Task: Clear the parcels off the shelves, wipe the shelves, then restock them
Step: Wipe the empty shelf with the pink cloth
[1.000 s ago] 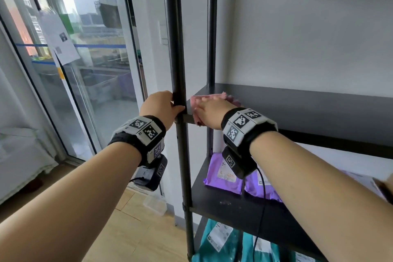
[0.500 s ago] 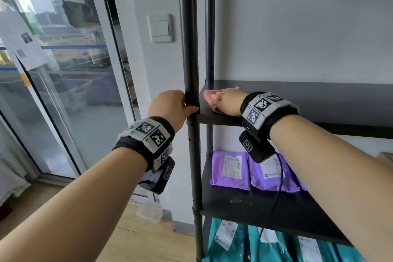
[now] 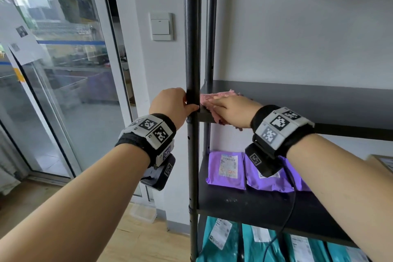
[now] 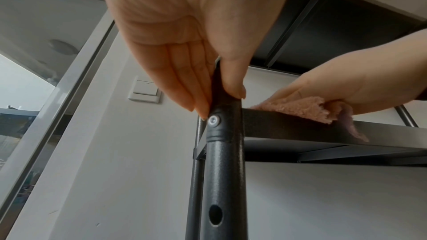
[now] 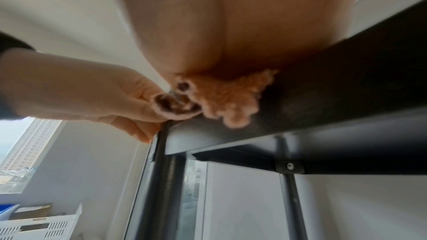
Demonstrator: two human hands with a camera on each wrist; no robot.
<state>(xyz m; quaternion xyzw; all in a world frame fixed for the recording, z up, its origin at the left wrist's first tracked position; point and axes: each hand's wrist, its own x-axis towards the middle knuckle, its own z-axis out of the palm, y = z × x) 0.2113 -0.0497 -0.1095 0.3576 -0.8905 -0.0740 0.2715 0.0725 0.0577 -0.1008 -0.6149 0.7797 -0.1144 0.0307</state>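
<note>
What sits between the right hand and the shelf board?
A pink cloth, pressed flat under the right hand on the shelf; the head view shows it.

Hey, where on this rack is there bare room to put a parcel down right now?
The upper shelf is bare from the right hand and pink cloth rightward to the frame's edge. The middle shelf has a bare front strip before the purple parcels, which crowd its back. The bottom level is packed with teal parcels. The left hand grips the post.
</note>
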